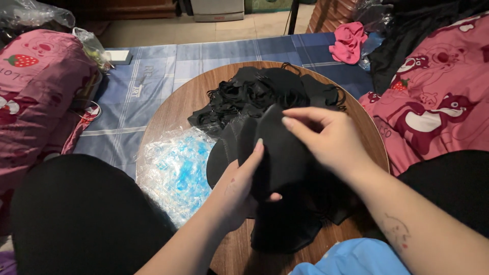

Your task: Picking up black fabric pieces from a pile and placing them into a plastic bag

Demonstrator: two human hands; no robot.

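Now mid-sort: left hand (pixel 239 191) closed on a black mask (pixel 277 158), thumb over its lower edge, fingers (pixel 254 155) up its side. Right hand (pixel 326 137) pinching the same mask from above. Plenty left, seemingly: tangled mask pile (pixel 265 91) at the surface's (pixel 168 114) far side. Clear plastic bags (pixel 175 170) beside the left hand, apparently unfilled.

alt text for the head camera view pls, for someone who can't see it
Two bare hands, left hand and right hand, hold a stack of black face masks over a round wooden table. More black masks are piled behind, clear plastic bags lie at left.
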